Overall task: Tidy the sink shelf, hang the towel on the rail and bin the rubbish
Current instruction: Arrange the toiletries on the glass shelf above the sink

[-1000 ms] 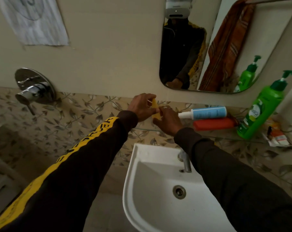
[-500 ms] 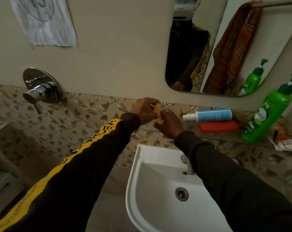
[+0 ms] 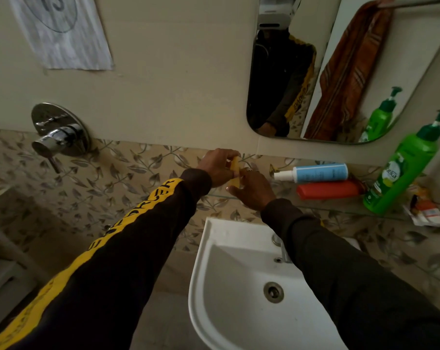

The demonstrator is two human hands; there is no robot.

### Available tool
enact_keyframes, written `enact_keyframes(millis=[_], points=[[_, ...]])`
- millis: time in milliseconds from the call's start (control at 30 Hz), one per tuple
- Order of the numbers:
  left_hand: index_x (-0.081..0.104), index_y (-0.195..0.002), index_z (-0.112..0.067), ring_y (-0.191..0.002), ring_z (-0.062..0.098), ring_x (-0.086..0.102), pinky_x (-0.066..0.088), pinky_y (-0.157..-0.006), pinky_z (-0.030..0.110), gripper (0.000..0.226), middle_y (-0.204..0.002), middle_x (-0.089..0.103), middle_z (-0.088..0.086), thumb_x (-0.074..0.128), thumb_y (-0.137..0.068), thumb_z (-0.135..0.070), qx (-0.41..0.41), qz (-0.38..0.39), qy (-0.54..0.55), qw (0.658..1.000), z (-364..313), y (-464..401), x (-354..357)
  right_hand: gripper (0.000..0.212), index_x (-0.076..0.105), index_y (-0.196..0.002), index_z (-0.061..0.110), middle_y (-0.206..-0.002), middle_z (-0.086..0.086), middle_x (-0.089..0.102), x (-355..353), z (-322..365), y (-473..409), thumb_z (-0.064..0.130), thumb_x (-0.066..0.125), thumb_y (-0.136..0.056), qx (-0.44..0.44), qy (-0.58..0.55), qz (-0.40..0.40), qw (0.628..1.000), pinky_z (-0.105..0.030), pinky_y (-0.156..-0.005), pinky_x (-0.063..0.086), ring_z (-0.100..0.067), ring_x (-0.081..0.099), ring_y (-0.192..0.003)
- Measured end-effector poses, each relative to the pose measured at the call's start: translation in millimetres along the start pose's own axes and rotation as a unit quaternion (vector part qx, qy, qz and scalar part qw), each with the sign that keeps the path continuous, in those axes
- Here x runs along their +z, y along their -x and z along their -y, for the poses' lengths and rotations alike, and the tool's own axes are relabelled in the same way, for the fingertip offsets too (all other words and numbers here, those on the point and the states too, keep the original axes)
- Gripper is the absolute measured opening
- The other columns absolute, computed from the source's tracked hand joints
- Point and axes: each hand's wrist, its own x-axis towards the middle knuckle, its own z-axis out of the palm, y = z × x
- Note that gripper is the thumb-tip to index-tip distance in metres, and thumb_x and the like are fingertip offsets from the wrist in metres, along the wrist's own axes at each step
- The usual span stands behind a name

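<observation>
Right now both hands meet over the left end of the clear glass shelf above the white ceramic basin, and between them stands a small flat yellow piece — what it is I cannot tell, perhaps a scrap of wrapper or a sliver of soap. The left hand has its fingers curled round the upper part, the right hand closes on the lower end from just beside it, so both are nearly shut and both touch the thing. Its long axis runs up and away from the wrists, tilted a little toward the wall, with the two hands equally near. Everything else on the shelf lies off to the right of the right hand: the pale blue spray bottle on its side, resting on a red-orange tube that also lies flat, both with their long axes along the shelf; past them the tall green pump bottle, upright, and a crumpled sachet wrapper at the far end — the right hand is the nearer for all of these. The striped rust-coloured towel shows only in the mirror, draped from a rail; I judge the towel step done
</observation>
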Motion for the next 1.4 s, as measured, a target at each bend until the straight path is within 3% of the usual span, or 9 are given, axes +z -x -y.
enact_keyframes(millis=[100,333,667,767,933,1033,1167,1300,1400], points=[[0.060,-0.130,-0.020,-0.098,0.015,0.064,0.051,-0.089,0.030,0.055,-0.119,0.067,0.000,0.078,-0.078,-0.022,-0.005,0.004,-0.004,1.000,-1,-1,0,0.021,0.068,-0.097,0.013,-0.096,-0.011,0.072,0,0,1,0.031,0.072,-0.086,-0.002,0.003,-0.002,1.000,-0.030,-0.070,0.041,-0.029,0.066,-0.090],[0.060,-0.130,-0.022,-0.092,0.010,0.062,0.046,-0.078,0.023,0.056,-0.120,0.066,-0.002,0.078,-0.077,-0.026,-0.003,-0.002,0.002,1.000,-1,3,0,0.032,0.068,-0.109,0.015,-0.104,-0.009,0.072,1,-4,1,0.038,0.073,-0.087,0.009,0.004,0.016,1.000,-0.030,-0.075,0.043,-0.026,0.066,-0.096],[0.058,-0.132,-0.019,-0.101,0.011,0.061,0.050,-0.077,0.021,0.060,-0.124,0.063,0.003,0.078,-0.077,-0.035,0.018,-0.076,-0.025,0.997,-8,10,-6,0.046,0.063,-0.122,0.019,-0.115,-0.007,0.071,-6,2,10,0.037,0.079,-0.083,0.011,0.010,0.014,1.000,-0.034,-0.085,0.050,-0.025,0.066,-0.105],[0.060,-0.129,-0.017,-0.102,0.014,0.062,0.054,-0.081,0.027,0.056,-0.122,0.064,0.004,0.075,-0.080,-0.038,0.038,-0.103,-0.036,0.993,-13,15,-9,0.053,0.062,-0.123,0.020,-0.117,-0.006,0.070,-12,2,16,0.041,0.082,-0.078,0.024,0.005,-0.011,1.000,-0.031,-0.081,0.044,-0.024,0.065,-0.106],[0.062,-0.127,-0.015,-0.096,0.022,0.064,0.053,-0.082,0.031,0.045,-0.116,0.066,0.008,0.069,-0.086,-0.033,0.065,-0.118,-0.050,0.990,-24,25,-14,0.081,0.053,-0.140,0.014,-0.137,-0.011,0.059,-29,8,28,0.053,0.081,-0.075,0.068,0.038,-0.024,0.997,-0.041,-0.103,0.047,-0.027,0.056,-0.125],[0.063,-0.126,-0.014,-0.096,0.026,0.063,0.047,-0.081,0.029,0.037,-0.115,0.066,0.008,0.063,-0.091,-0.028,0.082,-0.130,-0.050,0.987,-29,32,-15,0.076,0.056,-0.138,0.014,-0.137,-0.011,0.059,-38,13,37,0.054,0.079,-0.077,0.076,0.045,-0.032,0.996,-0.042,-0.104,0.047,-0.028,0.055,-0.126],[0.060,-0.128,-0.012,-0.111,0.028,0.056,0.044,-0.091,0.036,0.034,-0.121,0.064,0.010,0.054,-0.096,-0.024,0.124,-0.149,-0.084,0.977,-35,42,-12,0.070,0.057,-0.132,0.010,-0.133,-0.014,0.059,-47,18,55,0.054,0.076,-0.080,0.086,0.068,-0.068,0.992,-0.038,-0.099,0.045,-0.031,0.055,-0.124],[0.062,-0.125,-0.007,-0.112,0.036,0.054,0.046,-0.091,0.046,0.034,-0.120,0.065,0.014,0.056,-0.092,-0.016,0.163,-0.186,-0.130,0.960,-41,52,-1,0.075,0.050,-0.142,0.010,-0.141,-0.014,0.054,-55,16,77,0.056,0.069,-0.086,0.087,0.096,-0.093,0.987,-0.043,-0.108,0.044,-0.030,0.050,-0.131],[0.063,-0.124,-0.007,-0.113,0.034,0.052,0.043,-0.093,0.045,0.035,-0.122,0.064,0.012,0.058,-0.090,-0.014,0.165,-0.193,-0.153,0.955,-48,64,11,0.074,0.047,-0.145,0.013,-0.143,-0.012,0.052,-57,10,95,0.055,0.067,-0.087,0.080,0.110,-0.119,0.984,-0.042,-0.110,0.042,-0.030,0.048,-0.133]])
